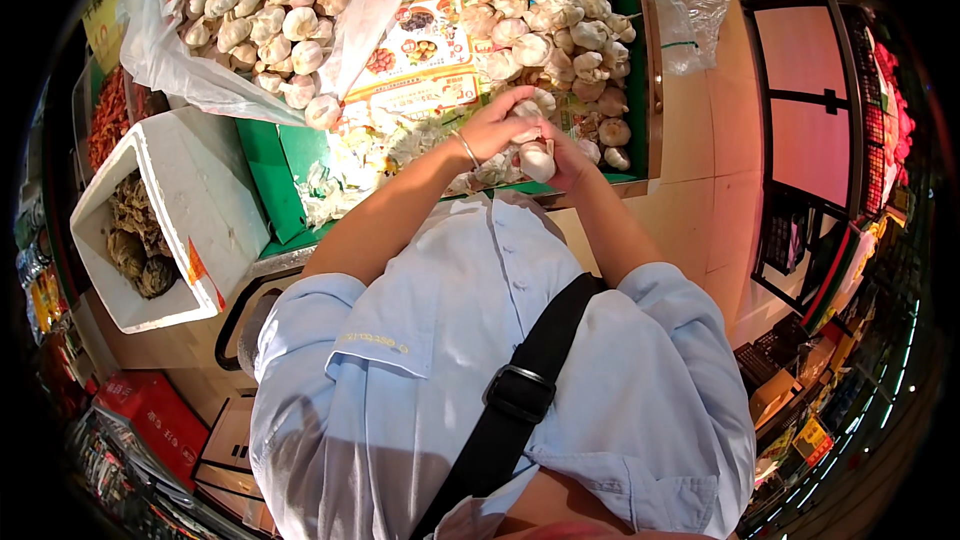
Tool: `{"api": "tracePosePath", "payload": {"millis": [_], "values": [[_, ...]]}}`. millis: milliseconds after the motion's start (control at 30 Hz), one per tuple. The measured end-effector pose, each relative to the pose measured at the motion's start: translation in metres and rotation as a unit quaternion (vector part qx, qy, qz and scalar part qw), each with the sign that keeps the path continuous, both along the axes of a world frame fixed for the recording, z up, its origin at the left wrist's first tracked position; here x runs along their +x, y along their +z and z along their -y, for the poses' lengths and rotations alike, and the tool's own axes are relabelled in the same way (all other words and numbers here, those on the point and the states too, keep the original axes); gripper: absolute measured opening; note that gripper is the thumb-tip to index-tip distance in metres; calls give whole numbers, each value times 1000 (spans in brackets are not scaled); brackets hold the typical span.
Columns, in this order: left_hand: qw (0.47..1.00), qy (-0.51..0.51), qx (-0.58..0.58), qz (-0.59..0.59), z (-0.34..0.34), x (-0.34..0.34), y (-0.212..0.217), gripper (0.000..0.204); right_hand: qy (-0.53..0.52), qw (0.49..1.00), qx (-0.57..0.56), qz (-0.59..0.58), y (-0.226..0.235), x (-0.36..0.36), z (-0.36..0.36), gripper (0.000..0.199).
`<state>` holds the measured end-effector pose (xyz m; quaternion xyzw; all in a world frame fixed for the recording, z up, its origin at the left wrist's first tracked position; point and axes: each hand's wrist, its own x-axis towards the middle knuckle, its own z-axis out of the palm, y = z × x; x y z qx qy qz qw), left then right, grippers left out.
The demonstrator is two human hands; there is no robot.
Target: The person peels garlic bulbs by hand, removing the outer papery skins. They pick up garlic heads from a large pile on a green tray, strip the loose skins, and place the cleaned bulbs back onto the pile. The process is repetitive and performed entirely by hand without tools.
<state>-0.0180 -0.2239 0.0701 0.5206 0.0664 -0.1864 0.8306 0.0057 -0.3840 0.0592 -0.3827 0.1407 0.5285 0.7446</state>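
- Cupping a small cluster of garlic bulbs (537, 161), the left hand (493, 130) and right hand (571, 164) are held close together above the near edge of a green display bin (654, 125), towards its near right corner.
- The cluster is pinched between the fingers of both hands; the exact number of bulbs cannot be told, as they are partly covered, and most of the right fingers are hidden.
- Loose garlic (560, 15) is heaped along the bin's right edge and is cut off by the upper border.
- More bulbs are held in a translucent plastic bag (160, 52) at the left edge, its upper part also cropped.
- Between these, a printed sheet (425, 45) is partly buried.
- Papery garlic skins (325, 195) are scattered by the near left corner; some are masked by the left forearm.
- Outside that corner, a white foam box (215, 175) is tipped open; the wrinkled brown contents (155, 275) are shadowed and cannot be identified.
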Motion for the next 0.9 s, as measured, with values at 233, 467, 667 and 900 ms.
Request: {"api": "tracePosePath", "payload": {"millis": [233, 467, 667, 900], "values": [[847, -183, 491, 93, 6, -31, -59, 35, -64, 987, -132, 59, -21, 22, 35, 35], [741, -229, 618, 127, -7, -53, -53, 38, 223, 765, -406, 447, -34, 24, 47, 40], [812, -13, 579, 71, -37, -42, -69, 36, 306, 615, -452, 569, -33, 8, 9, 37], [950, 109, -109, -272, -68, -29, -31, 27, 291, 633, -470, 543, -40, 6, 7, 35]]}}
